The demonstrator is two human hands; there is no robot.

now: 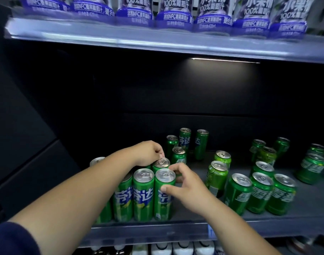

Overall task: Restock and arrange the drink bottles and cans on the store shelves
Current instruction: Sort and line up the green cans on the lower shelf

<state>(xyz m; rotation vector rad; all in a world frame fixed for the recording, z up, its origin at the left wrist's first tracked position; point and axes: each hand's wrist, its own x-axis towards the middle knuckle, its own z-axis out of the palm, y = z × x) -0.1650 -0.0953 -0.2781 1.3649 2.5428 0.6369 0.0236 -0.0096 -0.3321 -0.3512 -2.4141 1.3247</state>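
1. So, where I'm at: both hands are in the tight block of tall slim green cans (143, 195) at the front left of the middle shelf (304, 220). My left hand (148, 152) reaches over the block with its fingers pinched on the rim of the second-row can (161, 163). My right hand (187, 188) has its thumb pressed on the side of the front-right can (164, 194) and its fingers curled round behind it, so that grip is a loose partial wrap, not a full clamp.

2. Biggest worry is domino tipping. These slim cans are tall and narrow and packed touching each other, so a sideways shove from my right thumb could lean the front one off the shelf edge.

3. My left forearm crosses right above the left column. If I drop my elbow while pulling back, it clips those tops, and I can't really see the cans under my arm.

4. A fingertip pinch on a rim is a weak hold. If I try lifting by that, I'd guess it slips and lands on its neighbours.

5. Behind the block stand a few loose slim cans (185, 138), well apart, easy to knock if I push the row back too hard.

6. On the right, the shorter green cans (261, 192) sit in uneven clusters, and one near the middle (217, 176) looks tilted. Still to tidy.

7. Purple grape juice bottles (174, 13) above are lined up at the lip, out of the way.
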